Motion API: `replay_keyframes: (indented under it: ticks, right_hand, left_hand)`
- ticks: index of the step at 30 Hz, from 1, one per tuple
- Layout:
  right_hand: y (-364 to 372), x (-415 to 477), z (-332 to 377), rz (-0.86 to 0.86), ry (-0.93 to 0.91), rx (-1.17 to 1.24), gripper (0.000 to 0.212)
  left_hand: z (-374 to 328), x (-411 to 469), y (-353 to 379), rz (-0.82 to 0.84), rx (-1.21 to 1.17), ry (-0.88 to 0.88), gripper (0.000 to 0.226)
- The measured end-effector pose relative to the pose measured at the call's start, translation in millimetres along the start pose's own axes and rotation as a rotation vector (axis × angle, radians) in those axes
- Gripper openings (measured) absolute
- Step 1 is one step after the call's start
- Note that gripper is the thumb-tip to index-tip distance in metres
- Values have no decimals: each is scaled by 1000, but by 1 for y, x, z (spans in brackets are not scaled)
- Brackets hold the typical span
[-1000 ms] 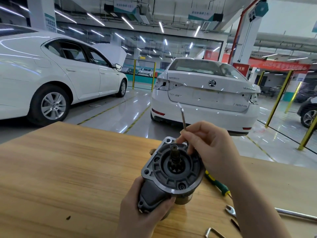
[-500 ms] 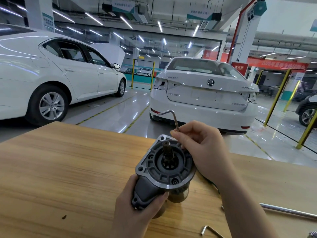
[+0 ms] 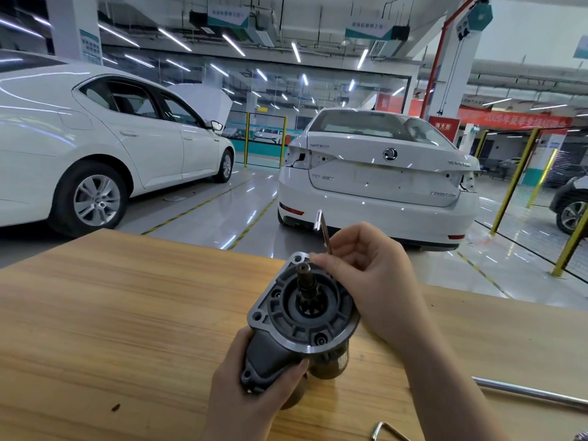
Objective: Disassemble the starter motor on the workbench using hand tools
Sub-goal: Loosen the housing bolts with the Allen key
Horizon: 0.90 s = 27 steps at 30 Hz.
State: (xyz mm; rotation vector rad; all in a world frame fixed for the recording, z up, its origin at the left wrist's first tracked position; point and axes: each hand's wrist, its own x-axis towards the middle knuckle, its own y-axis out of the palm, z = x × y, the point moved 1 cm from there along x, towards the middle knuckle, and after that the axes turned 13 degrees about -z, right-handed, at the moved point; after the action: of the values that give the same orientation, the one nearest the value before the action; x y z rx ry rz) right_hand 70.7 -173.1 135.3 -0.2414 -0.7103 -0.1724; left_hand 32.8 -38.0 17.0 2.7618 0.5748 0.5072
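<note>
Hex key (image 3: pixel 325 233) turned; rod (image 3: pixel 525 393) nearby.

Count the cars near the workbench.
3: a left white car, side-on; a middle white car, rear towards the workbench; a dark car cut off at the right edge. More may stand behind the far fence.

Workbench (image 3: pixel 111 313) left lies open (rod (image 3: pixel 528 392), hex key (image 3: pixel 389 427) right).

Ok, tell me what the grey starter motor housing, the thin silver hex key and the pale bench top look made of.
Grey starter motor housing: probably cast aluminium, matt grey with a brighter machined rim. Thin silver hex key: likely plated steel, it glints. Pale bench top: wood or wood-look laminate, streaky grain, satin sheen.
</note>
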Motion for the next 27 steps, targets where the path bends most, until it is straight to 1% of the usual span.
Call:
replay_keyframes:
  ticks: [2, 6, 10, 14, 17, 19, 23, 27]
  right_hand:
    - [0, 0, 0, -13, 7, 5, 20]
    - [-1, 0, 2, 73, -17, -28, 21]
    - [-3, 0, 3, 110, -32, -26, 18]
    - [-4, -1, 5, 93, -9, 27, 11]
    - [-1, -2, 4, 32, 2, 8, 16]
    - [-1, -2, 4, -2, 15, -1, 15]
    - [-4, -1, 5, 25, 18, 7, 7]
    - [-6, 0, 2, 84, -44, -26, 17]
  left_hand:
    - [1, 0, -1, 2, 0, -3, 63]
    - [2, 0, -1, 26, 23, 18, 62]
    - [3, -1, -2, 45, 48, 31, 65]
    - [2, -1, -2, 37, 52, 31, 65]
    - [1, -1, -2, 33, 55, 27, 65]
    - [1, -1, -2, 30, 53, 22, 65]
    - [0, -2, -2, 38, 54, 25, 65]
    - [-1, -3, -2, 44, 56, 37, 63]
